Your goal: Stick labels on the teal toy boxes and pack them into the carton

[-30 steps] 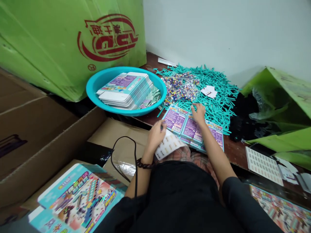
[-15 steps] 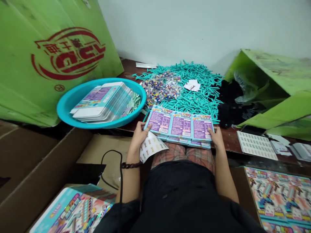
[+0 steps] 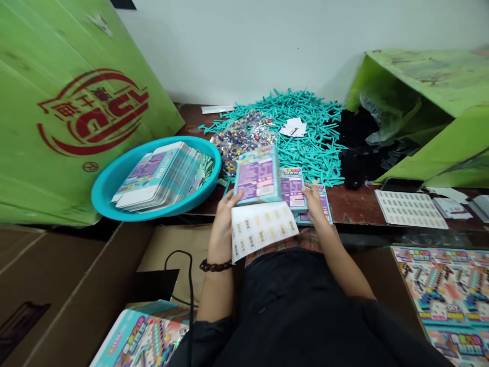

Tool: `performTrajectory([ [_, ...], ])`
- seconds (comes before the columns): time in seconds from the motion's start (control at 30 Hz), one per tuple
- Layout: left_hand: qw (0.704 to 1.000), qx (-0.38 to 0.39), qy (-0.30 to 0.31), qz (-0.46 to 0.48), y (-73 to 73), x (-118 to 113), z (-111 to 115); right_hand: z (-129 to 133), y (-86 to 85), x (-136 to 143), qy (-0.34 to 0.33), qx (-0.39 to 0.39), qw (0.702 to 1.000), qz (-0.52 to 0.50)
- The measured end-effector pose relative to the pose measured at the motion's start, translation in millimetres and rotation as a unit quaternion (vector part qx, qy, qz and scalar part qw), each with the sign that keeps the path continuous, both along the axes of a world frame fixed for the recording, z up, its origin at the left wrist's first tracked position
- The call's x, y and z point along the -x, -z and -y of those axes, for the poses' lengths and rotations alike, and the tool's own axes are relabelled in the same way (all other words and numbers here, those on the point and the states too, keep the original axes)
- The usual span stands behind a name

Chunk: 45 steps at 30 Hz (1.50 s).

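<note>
My left hand (image 3: 221,219) is closed on a small purple-and-teal printed box (image 3: 256,176), which it holds raised and tilted. A curled white sheet of stickers (image 3: 263,229), with rows of small labels, also hangs from that hand below the box. My right hand (image 3: 315,206) grips the right edge of a second such box (image 3: 293,191), its thumb on the printed face. Another matching box (image 3: 324,201) shows behind the right hand's fingers. Part of the second box is hidden by the raised one.
A blue basin (image 3: 153,216) with stacked flat cartons stands left. Behind lie teal plastic pegs (image 3: 309,153) and bagged colourful beads (image 3: 244,132). Green cartons (image 3: 95,56) flank the table. Another sticker sheet (image 3: 408,209) lies right. Cardboard boxes with printed packs (image 3: 439,285) stand below.
The boxes held in a row between both hands have separated. My left hand has lifted one with the sticker sheet, and my right hand has moved inward onto another. The view has shifted slightly.
</note>
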<state>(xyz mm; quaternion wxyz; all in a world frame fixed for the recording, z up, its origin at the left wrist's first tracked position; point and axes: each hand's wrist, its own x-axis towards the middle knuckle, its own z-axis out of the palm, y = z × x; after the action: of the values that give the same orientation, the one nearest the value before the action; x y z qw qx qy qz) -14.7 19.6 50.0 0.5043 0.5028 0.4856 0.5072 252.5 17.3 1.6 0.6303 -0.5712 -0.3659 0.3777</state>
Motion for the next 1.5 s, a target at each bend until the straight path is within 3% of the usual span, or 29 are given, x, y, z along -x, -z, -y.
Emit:
performTrajectory([
  [0.07, 0.997, 0.004, 0.027, -0.069, 1.5, -15, -2, -3, 3.6, 14, -0.01, 0.016, 0.999, 0.047],
  [0.13, 0.976, -0.026, 0.041, -0.21, 0.0, -25, -1, 1, 0.4, 18, -0.006, 0.019, 0.997, 0.068],
  [0.2, 0.941, -0.071, 0.014, -0.33, -6.2, -29, 8, 16, -11.8, 14, 0.023, -0.007, 0.996, 0.082],
  [0.27, 0.917, -0.12, -0.038, -0.379, -16.3, -29, 23, 38, -33.1, 7, 0.014, -0.068, 0.99, 0.121],
  [0.33, 0.902, -0.173, -0.049, -0.393, -27.2, -31, 41, 66, -59.9, 3, -0.086, -0.126, 0.969, 0.193],
  [0.43, 0.874, -0.261, 0.003, -0.41, -39.4, -42, 66, 102, -94.5, 12, -0.273, -0.165, 0.899, 0.3],
  [0.5, 0.861, -0.311, 0.018, -0.402, -44.6, -52, 78, 116, -104.8, 23, -0.318, -0.175, 0.878, 0.311],
  [0.57, 0.868, -0.336, 0.022, -0.364, -49.0, -55, 84, 123, -104.6, 31, -0.315, -0.177, 0.883, 0.299],
  [0.63, 0.894, -0.32, 0.051, -0.308, -53.3, -51, 86, 125, -98.9, 30, -0.297, -0.182, 0.887, 0.303],
  [0.7, 0.92, -0.27, 0.117, -0.26, -55.9, -42, 84, 126, -93.4, 23, -0.281, -0.19, 0.885, 0.317],
  [0.8, 0.929, -0.185, 0.238, -0.215, -52.7, -29, 77, 130, -91.2, 9, -0.271, -0.188, 0.886, 0.327],
  [0.87, 0.936, -0.12, 0.285, -0.171, -45.6, -25, 74, 133, -92.5, 5, -0.276, -0.188, 0.88, 0.338],
  [0.97, 0.965, -0.03, 0.251, -0.069, -33.2, -27, 71, 136, -93.7, 4, -0.277, -0.195, 0.868, 0.363],
  [1.1, 0.983, 0.014, 0.178, 0.028, -21.1, -35, 74, 136, -90.9, 5, -0.251, -0.206, 0.868, 0.375],
  [1.2, 0.983, 0.031, 0.183, 0.016, -12.9, -42, 81, 135, -85.9, 8, -0.219, -0.223, 0.871, 0.379],
  [1.33, 0.99, 0.004, 0.138, 0.006, -3.2, -49, 90, 136, -74.7, 14, -0.188, -0.232, 0.869, 0.393],
  [1.5, 0.995, -0.027, 0.096, -0.012, -1.7, -50, 95, 138, -63.3, 16, -0.152, -0.264, 0.863, 0.403],
])
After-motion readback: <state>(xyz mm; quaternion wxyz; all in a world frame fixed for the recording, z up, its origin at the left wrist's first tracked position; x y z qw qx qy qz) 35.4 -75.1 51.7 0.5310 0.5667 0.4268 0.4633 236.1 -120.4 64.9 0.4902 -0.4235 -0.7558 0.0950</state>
